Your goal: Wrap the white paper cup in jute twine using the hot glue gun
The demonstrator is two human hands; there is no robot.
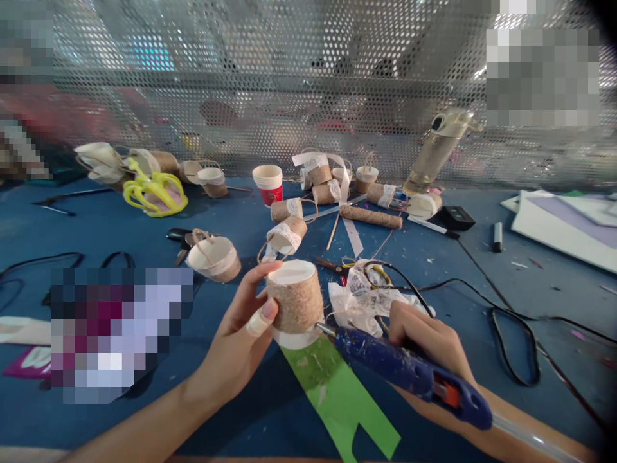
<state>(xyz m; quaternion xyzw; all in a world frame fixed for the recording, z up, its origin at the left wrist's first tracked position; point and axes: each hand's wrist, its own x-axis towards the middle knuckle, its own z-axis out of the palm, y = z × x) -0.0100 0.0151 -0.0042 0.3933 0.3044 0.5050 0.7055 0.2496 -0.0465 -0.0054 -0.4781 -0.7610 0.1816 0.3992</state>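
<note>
My left hand [248, 331] grips a small paper cup [295, 302] wrapped in brown twine, held bottom-up with its white rim downward. A bandage wraps the left thumb. My right hand [429, 341] is closed around a dark blue hot glue gun [400, 366], its metal nozzle at the lower edge of the twine, near the rim; whether it touches I cannot tell. A clear glue stick [530, 431] sticks out of the gun's back. Under the cup lies a green paper strip [337, 392] with a notched end. White lace [359, 296] lies beyond the glue gun.
Several twine-wrapped cups with handles, one a wide cup [214, 258], stand or lie about the blue table. Farther back are a red cup [268, 185], a twine roll [371, 217], a yellow basket-like thing [154, 193] and a bottle [436, 148]. Black cable [515, 347] loops at right.
</note>
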